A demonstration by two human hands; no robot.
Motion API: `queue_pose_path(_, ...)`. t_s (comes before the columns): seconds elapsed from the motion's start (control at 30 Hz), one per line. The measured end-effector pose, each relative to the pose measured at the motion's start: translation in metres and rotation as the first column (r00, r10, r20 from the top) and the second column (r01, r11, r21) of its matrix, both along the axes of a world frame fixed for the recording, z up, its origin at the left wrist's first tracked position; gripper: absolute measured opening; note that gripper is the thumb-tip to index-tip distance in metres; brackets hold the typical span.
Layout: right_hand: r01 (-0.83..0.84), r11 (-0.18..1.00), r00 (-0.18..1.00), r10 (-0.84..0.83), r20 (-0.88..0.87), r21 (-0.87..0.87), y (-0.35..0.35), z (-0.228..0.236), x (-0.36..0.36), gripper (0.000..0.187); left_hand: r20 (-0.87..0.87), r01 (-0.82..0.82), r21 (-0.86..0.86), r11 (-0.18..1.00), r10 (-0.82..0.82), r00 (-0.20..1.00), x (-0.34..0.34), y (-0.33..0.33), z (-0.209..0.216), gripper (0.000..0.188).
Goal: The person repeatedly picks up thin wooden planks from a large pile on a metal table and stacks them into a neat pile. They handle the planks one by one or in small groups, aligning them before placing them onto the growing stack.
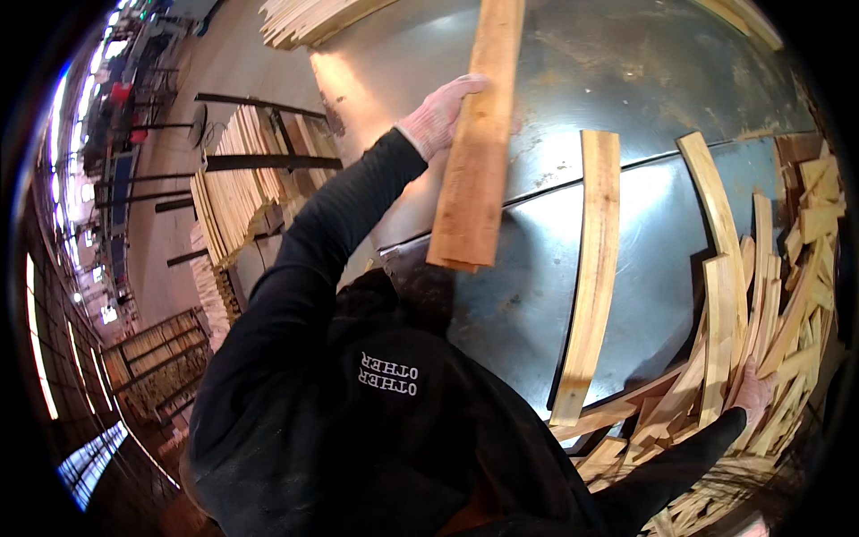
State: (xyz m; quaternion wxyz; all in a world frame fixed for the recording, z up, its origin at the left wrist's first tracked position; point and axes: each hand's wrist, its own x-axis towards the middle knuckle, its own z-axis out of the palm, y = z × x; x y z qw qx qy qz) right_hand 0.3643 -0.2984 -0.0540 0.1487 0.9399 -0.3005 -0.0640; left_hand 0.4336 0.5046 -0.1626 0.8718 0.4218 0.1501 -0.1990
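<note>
The left hand holds a reddish board by its edge, over the metal table. Well apart from it, the right hand is down at the heap of loose slats; I can't tell whether it grips one. A pale board lies between the hands.

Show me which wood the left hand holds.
The reddish wood at top centre, in the left hand; paler boards lie to its right, on the metal table.
</note>
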Motion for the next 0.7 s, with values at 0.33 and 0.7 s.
queue_pose_path(0.33,-0.098,0.994,0.99,0.103,-0.098,0.053,0.139,0.016,-0.145,0.08,-0.007,-0.082,-0.589,0.804,0.097,0.995,-0.062,-0.05,0.015,0.103)
queue_pose_path(0.7,-0.176,-0.177,0.983,0.014,0.181,0.968,0.468,0.012,-0.176,0.063,-0.001,-0.031,-0.618,0.786,0.038,0.999,-0.099,-0.087,0.044,0.056)
